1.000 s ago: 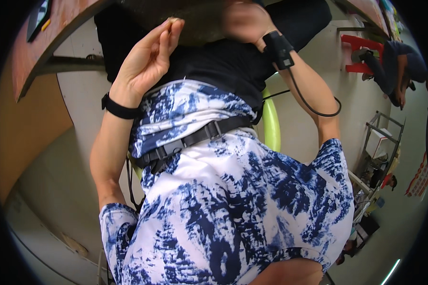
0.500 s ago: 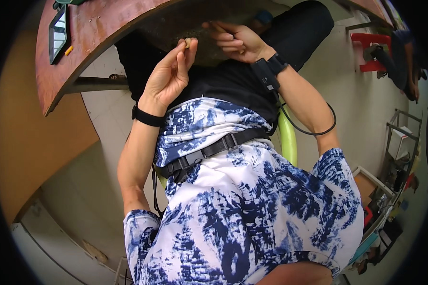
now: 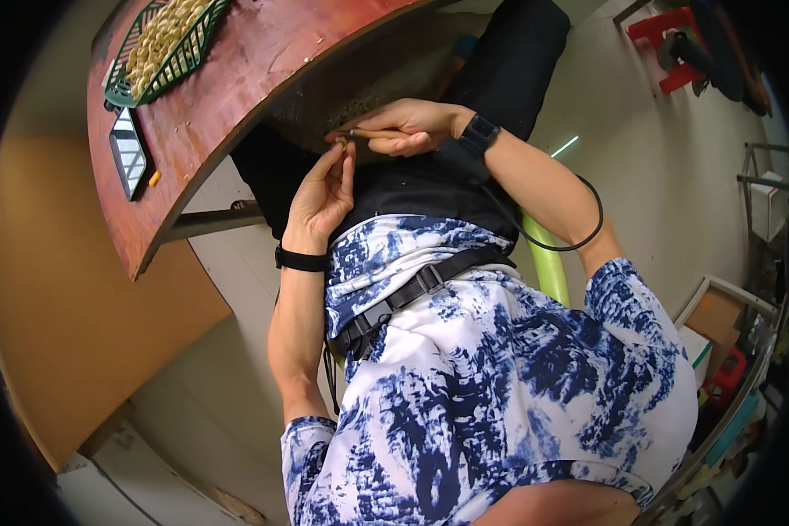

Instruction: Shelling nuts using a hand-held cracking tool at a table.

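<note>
Head view: your left hand (image 3: pixel 322 197) has its grip clamped on a small pale nut (image 3: pixel 342 140), pinched between thumb and fingertips over your lap. Your right hand (image 3: pixel 425 121) has its grip wrapped around a wooden-handled tool (image 3: pixel 375 134), its end right by the nut; I cannot tell whether the 2 touch. On the bench (image 3: pixel 237 74), a green plastic basket (image 3: pixel 187 68) holds pale kernels (image 3: pixel 162 46), near a dark phone (image 3: pixel 129 153).

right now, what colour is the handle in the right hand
Tan; the handle shows best in the head view.
</note>
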Available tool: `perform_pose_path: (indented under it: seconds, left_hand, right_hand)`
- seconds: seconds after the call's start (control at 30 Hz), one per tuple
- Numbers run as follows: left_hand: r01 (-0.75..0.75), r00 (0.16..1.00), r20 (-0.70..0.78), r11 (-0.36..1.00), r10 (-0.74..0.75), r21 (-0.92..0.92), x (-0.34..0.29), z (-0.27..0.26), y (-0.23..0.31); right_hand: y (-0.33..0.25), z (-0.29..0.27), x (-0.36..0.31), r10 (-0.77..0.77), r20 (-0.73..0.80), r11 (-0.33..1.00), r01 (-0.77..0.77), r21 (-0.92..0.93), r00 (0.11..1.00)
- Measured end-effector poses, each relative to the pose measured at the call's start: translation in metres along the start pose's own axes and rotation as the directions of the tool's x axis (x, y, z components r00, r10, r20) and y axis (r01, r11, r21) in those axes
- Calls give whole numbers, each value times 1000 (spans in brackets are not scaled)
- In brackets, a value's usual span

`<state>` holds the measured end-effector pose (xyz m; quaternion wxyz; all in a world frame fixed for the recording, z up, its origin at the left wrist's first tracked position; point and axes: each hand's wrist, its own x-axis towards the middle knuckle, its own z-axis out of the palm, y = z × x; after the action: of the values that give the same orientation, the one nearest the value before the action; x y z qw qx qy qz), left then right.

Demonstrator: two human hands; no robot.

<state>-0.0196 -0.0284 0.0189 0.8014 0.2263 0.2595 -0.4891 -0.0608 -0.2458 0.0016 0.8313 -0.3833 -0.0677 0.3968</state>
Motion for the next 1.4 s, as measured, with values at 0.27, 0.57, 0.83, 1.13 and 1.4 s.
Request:
perform_pose_path:
  seconds: [0.27,0.57,0.83,1.13,1.4]
  left_hand:
    - [83,996,20,996,-84,43,-6,4,7]
    - [111,992,60,994,-111,5,-12,1,10]
    - [141,980,133,988,-149,66,-11,4,6]
    - [208,966,156,978,-205,2,-6,-9,12]
    - [181,973,136,982,-188,61,-7,-9,10]
  right_hand:
    - [-10,24,-7,-17,10,996,18,-90,1000]
    - [-15,31,-6,-8,-2,999,8,-52,1000]
    - [-20,31,-9,-47,29,998,48,-51,998]
    - [-14,33,-12,-35,36,998,37,-45,999]
    - [-9,33,-13,-18,14,1000,18,23,1000]
